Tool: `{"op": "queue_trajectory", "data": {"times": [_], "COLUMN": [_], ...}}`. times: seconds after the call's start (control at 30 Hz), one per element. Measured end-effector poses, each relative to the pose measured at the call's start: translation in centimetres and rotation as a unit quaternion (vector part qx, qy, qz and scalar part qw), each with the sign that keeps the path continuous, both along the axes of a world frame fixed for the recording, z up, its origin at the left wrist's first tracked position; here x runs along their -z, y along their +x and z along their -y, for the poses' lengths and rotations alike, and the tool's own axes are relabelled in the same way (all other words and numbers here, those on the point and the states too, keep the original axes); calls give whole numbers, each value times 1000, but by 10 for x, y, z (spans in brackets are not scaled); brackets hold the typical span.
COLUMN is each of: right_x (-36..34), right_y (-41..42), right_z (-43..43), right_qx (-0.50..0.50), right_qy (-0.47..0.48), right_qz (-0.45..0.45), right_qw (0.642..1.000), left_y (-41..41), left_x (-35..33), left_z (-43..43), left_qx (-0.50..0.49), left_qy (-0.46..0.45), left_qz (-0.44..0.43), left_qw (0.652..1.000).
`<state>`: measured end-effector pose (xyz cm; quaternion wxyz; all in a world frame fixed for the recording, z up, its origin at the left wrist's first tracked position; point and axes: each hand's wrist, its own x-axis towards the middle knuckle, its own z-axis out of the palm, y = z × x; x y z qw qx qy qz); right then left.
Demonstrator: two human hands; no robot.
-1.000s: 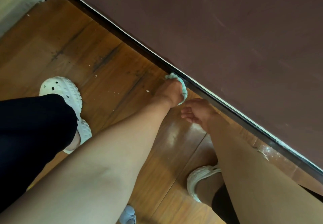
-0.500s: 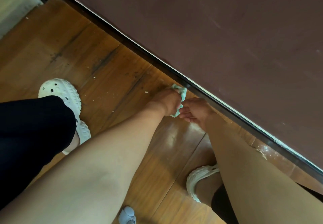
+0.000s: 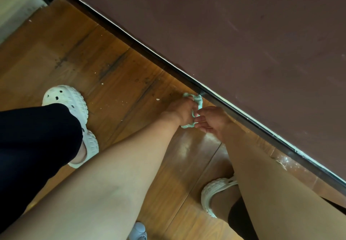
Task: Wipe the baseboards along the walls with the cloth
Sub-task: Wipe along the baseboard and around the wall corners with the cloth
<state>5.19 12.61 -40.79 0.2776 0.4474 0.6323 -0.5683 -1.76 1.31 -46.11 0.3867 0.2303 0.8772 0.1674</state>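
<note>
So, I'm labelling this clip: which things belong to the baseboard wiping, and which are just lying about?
For the job: cloth, gripped by the left hand and pinched by the right hand; baseboard.
Lying about: crumbs on the floor; a pale rounded object at the bottom edge.

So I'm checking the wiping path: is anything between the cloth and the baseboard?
Nothing visible. The cloth, gripped by the left hand and pinched at its lower end by the right hand, has its top end right beside the baseboard. Only small crumbs lie on the floor nearby.
</note>
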Motion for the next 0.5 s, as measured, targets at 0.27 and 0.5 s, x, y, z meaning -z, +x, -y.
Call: {"op": "queue_trajectory", "data": {"times": [0.27, 0.5], "right_x": [-1, -2], "right_y": [2, 6], "right_z": [-4, -4], "right_qx": [12, 3], "right_qy": [9, 0], "right_qz": [-6, 6], "right_qw": [1000, 1000], "left_y": [-15, -22], "left_x": [14, 6], "left_z": [10, -3], "left_qx": [-200, -288], "left_qy": [-59, 43], "left_qz": [-123, 36], "left_qw": [970, 956]}}
